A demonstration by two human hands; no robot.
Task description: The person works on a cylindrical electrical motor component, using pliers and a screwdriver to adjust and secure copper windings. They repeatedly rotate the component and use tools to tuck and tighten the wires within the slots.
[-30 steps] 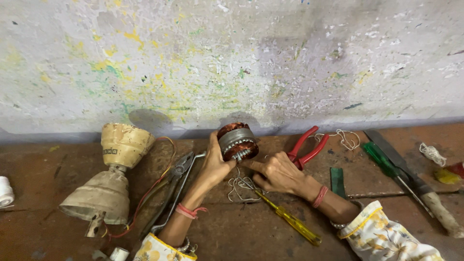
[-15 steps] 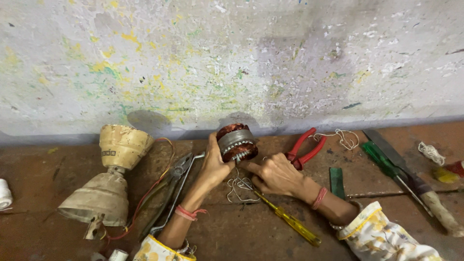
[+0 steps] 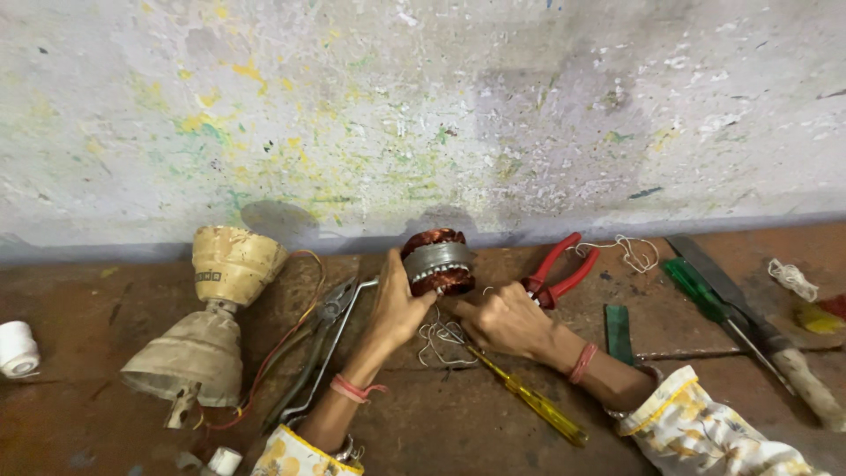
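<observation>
Your left hand (image 3: 398,304) covers the near side of the copper-wound stator (image 3: 436,262), your right hand (image 3: 504,319) hides the red pliers' (image 3: 557,269) jaws, and at nine o'clock the white spool (image 3: 16,348) is cut by the edge, as are both sleeves at six.

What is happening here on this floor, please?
A person works at a copper-wound motor stator by a paint-flecked wall. The left hand holds the stator on its side, while the right hand touches the thin wires below it. Around lie red-handled pliers, a yellow screwdriver, grey pliers and a cream fan housing.
</observation>
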